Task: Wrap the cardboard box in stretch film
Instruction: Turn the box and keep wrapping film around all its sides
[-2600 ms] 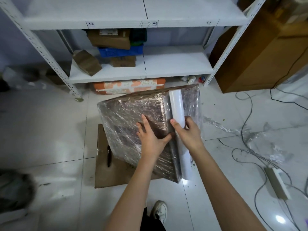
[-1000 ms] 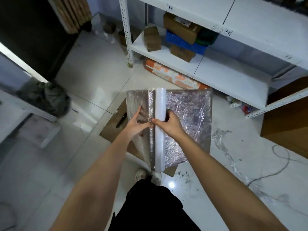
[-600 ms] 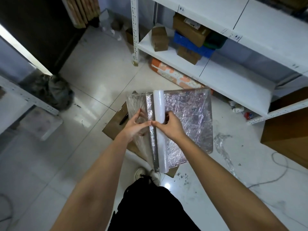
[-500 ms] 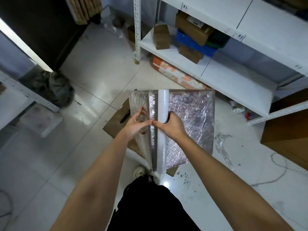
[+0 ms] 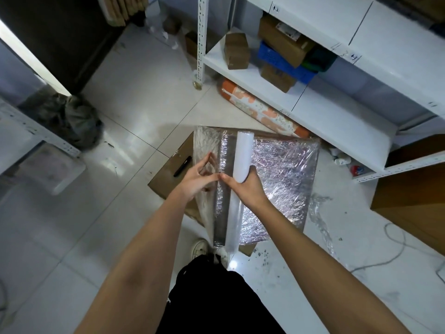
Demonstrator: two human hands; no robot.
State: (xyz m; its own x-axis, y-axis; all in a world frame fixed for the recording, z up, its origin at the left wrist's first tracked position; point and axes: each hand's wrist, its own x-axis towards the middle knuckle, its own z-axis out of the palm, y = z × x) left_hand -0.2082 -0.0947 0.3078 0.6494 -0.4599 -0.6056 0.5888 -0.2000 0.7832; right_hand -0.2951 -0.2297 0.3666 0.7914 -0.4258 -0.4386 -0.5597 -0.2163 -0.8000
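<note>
Right fingers around film roll, against wrapped box

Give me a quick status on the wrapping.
Right hand grips white stretch film roll. Left hand fingers straight on film-covered cardboard box. Nothing blocking.

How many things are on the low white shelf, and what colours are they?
Brown cardboard boxes: 3
Blue plastic crates: 1
Dark green bundles: 1
Total: 5 that I can make out on the low white shelf; the pile may hide more.
</note>
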